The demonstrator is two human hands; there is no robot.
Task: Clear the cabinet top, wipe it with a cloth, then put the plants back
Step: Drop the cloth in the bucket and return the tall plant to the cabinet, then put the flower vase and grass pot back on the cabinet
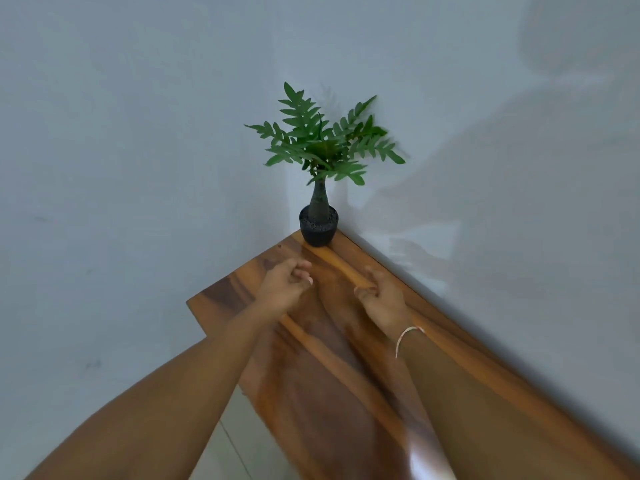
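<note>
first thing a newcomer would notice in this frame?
The green potted plant, upright in a small black pot at the far corner of the wooden cabinet top, right where the two pale walls meet. Next, the two bare hands over the wood just short of the pot: left hand and right hand, both loosely curled and holding nothing, the right wrist wearing a thin bracelet.

home corner, wooden cabinet top (346, 358), potted plant (320, 161), plain walls (138, 133)

A small green-leaved plant (323, 147) stands upright in a black pot (318, 227). It sits at the far corner of the glossy wooden cabinet top (332, 358).
</note>
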